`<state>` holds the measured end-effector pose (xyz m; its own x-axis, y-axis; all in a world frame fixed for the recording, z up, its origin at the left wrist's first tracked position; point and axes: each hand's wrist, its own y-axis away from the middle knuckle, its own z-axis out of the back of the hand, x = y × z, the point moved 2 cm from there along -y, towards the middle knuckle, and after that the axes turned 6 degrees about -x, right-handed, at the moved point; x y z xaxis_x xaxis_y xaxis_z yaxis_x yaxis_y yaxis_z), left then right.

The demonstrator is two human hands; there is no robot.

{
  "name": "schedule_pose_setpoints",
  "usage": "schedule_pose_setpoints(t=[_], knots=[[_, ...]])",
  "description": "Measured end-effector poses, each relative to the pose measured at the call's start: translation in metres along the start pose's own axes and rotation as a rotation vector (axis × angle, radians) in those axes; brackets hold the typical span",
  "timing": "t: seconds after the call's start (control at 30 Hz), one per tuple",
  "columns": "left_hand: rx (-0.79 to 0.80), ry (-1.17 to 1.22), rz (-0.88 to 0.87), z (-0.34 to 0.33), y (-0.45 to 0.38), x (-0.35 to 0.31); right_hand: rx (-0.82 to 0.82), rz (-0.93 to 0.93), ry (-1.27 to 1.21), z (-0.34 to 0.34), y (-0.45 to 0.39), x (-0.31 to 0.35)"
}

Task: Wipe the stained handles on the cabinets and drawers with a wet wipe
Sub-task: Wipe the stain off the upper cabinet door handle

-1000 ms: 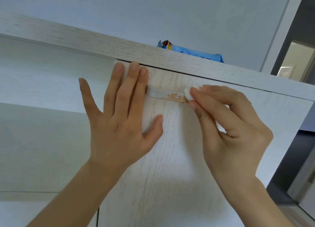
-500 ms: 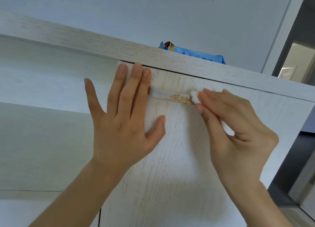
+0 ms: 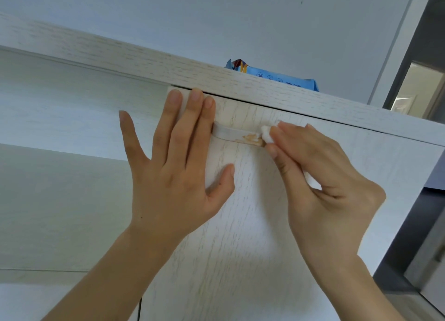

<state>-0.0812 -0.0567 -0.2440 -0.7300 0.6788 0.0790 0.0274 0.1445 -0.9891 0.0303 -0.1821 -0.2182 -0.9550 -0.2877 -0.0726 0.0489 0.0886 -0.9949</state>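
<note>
Shifted slightly right along the handle (image 3: 234, 134) since a second ago: right hand (image 3: 322, 188), pinching a folded white wet wipe (image 3: 267, 134) against the orange-brown stain (image 3: 252, 139). At nine o'clock of the stain, left hand (image 3: 173, 176) pressed flat, fingers spread wide, on the pale wood cabinet door (image 3: 240, 236). At twelve o'clock, blue wipes packet (image 3: 277, 78) lying on the cabinet top.

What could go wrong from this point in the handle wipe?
The wipe is a small wad at the right hand's fingertips, so it may smear the brown stain along the handle instead of lifting it. The left hand lies flat over the handle's other end, so that part may go unwiped.
</note>
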Motion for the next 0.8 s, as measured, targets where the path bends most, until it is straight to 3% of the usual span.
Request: schedule_pose_setpoints(t=[0.23,0.57,0.8], knots=[[0.000,-0.001,0.001,0.000,0.000,0.000,-0.013,0.058,0.042,0.000,0.004,-0.001],[0.006,0.029,0.013,0.002,-0.002,0.000,-0.068,-0.024,-0.015,0.009,-0.001,0.000],[0.002,0.024,0.012,0.001,-0.001,-0.001,0.023,0.130,0.066,0.000,-0.003,-0.001]])
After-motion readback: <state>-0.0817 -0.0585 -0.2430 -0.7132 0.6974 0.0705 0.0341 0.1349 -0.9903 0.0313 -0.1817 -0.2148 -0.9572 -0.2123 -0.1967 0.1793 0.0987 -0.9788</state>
